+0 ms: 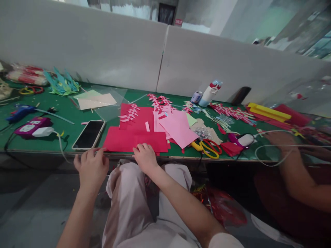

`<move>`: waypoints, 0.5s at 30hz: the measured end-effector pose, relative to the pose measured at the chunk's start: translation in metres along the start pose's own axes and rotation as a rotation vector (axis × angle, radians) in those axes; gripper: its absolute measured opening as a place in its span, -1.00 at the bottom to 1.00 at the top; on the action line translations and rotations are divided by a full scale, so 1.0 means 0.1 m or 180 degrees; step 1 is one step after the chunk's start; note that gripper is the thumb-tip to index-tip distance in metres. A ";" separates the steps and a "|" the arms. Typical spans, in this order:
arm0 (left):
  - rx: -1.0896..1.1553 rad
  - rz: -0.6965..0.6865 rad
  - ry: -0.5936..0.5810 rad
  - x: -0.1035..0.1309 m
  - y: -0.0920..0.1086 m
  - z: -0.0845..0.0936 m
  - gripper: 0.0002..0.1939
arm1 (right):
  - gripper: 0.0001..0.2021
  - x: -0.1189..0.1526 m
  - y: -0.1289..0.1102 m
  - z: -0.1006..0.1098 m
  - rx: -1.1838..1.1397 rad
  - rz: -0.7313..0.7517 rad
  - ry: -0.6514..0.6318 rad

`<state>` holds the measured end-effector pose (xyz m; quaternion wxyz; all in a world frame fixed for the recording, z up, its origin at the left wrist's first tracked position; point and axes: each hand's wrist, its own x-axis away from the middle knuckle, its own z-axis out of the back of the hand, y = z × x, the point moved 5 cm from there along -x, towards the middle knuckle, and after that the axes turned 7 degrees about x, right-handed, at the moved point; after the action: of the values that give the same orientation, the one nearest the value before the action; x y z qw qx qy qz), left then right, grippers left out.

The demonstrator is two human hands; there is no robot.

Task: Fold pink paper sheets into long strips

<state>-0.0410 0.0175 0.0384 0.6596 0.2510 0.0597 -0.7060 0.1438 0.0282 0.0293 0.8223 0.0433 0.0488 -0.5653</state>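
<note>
A sheet of red paper (121, 138) lies lengthwise along the table's front edge, on top of another red sheet (144, 115). My right hand (145, 156) rests on its near edge, fingers slightly bent and nothing gripped. At the paper's left corner is my left hand (91, 163), with its fingers apart and loosely curled over the table edge. Just beyond that hand lies a smartphone (89, 135) with a dark screen. Pink paper sheets (179, 127) overlap the red ones on the right, and pink-and-white woven paper pieces (130, 113) sit on top.
Yellow and red-handled scissors (210, 150) lie right of the papers. A blue glue gun (20, 113) and a purple power strip (33, 126) are at left. A white bottle (209, 94) stands near the partition (103, 51). At right, a co-worker's arm (294, 168) reaches over the table.
</note>
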 end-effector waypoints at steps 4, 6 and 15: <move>0.0406 0.0136 0.0199 0.03 -0.09 0.08 -0.66 | -0.78 0.06 0.03 -0.01 0.0002 0.0141 0.0074; 0.0692 0.0152 0.0280 0.02 -0.13 0.11 -0.65 | -0.77 0.05 0.08 0.02 -0.0009 0.0168 0.0150; 0.1847 0.0045 0.0655 -0.34 -0.07 0.49 -0.36 | -0.72 -0.14 0.50 1.02 -0.0126 0.0322 0.0845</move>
<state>-0.0613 0.0287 0.0934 0.5557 0.4995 -0.0796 -0.6598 0.1883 0.0463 0.1334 0.8367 0.1040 0.1661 -0.5114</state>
